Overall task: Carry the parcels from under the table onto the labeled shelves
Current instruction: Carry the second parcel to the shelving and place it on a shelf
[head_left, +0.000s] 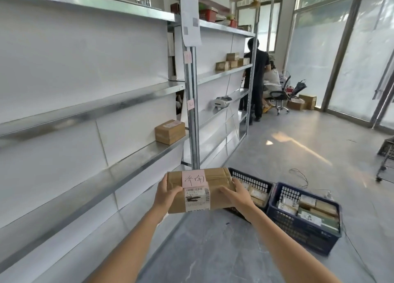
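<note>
The brown parcel (199, 190) wears a pink note (193, 178) and a white barcode label (196, 198). Dark blue lattice crates (302, 227) sit on grey floor (234, 250). Shelves (128, 159) are silvery.

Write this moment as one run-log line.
parcel | held by left hand, right hand | beside shelf | not shelved

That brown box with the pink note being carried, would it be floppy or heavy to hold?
Probably stiff: the cardboard parcel keeps its boxy shape with the left hand and right hand gripping only its ends. Likely not heavy, since nothing supports it underneath. Its tape may be slightly slick.
</note>
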Demonstrator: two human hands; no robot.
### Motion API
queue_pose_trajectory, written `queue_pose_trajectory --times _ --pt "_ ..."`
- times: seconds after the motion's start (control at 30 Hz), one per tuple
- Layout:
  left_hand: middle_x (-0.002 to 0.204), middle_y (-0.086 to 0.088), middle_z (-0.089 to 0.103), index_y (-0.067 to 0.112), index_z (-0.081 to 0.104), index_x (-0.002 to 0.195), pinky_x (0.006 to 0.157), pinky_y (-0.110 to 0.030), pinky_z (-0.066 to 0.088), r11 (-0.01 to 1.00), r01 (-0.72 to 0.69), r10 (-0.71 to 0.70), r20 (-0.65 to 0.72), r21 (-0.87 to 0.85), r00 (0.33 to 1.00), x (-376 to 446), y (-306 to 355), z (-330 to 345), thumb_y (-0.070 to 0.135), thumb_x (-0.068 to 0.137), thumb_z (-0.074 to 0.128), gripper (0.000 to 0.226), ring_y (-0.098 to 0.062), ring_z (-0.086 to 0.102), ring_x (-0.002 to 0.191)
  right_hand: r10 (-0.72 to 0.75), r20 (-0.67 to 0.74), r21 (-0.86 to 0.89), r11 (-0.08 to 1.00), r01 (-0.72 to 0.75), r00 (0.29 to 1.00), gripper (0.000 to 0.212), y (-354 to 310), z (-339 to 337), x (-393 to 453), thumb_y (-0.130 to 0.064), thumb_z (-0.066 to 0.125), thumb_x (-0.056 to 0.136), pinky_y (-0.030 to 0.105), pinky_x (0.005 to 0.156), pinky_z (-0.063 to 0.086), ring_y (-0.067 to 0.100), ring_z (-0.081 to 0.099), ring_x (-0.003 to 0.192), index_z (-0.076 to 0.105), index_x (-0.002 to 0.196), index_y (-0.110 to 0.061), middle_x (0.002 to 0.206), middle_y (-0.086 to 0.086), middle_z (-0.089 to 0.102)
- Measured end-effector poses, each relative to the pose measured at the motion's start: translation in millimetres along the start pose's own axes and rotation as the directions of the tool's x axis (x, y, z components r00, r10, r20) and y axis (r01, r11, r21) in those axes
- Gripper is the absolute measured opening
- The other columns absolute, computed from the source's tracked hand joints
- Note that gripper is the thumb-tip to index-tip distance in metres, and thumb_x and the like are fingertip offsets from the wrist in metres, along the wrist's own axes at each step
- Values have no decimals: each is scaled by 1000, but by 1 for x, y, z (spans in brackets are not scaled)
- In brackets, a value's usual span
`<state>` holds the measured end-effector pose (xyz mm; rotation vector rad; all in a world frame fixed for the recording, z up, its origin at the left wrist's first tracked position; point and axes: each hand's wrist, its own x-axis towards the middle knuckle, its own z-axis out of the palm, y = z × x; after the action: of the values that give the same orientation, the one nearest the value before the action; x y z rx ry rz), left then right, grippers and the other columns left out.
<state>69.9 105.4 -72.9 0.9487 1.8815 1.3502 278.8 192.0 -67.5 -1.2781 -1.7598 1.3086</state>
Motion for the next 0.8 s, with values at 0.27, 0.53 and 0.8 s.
queue_pose_trajectory --times 0.27,0.53,0.8 --pt "104 3 64 39 51 87 78 -32 43 996 -74 73 -9 -54 997 143 54 32 21 81 61 22 -22 60 102 6 7 2 1000 -6 1000 48 -35 -16 163 -25 60 89 28 74 53 20 54 102 43 132 -11 113 5 55" --pt "149 0 43 32 31 146 111 -41 37 997 -51 48 -55 -59 997 264 87 58 37 73 64 81 -21 43 134 -50 30 -5 999 50 998 46 -51 -35 304 -27 60 88 42 93 52 21 57 103 47 130 -12 105 0 58" --pt "137 0 51 33 39 138 103 -49 46 996 -83 74 -255 -28 964 402 119 75 49 58 66 87 -24 52 122 -197 140 62 980 190 970 47 -76 -47 463 -27 58 91 14 63 42 19 54 98 44 133 -10 111 5 57"
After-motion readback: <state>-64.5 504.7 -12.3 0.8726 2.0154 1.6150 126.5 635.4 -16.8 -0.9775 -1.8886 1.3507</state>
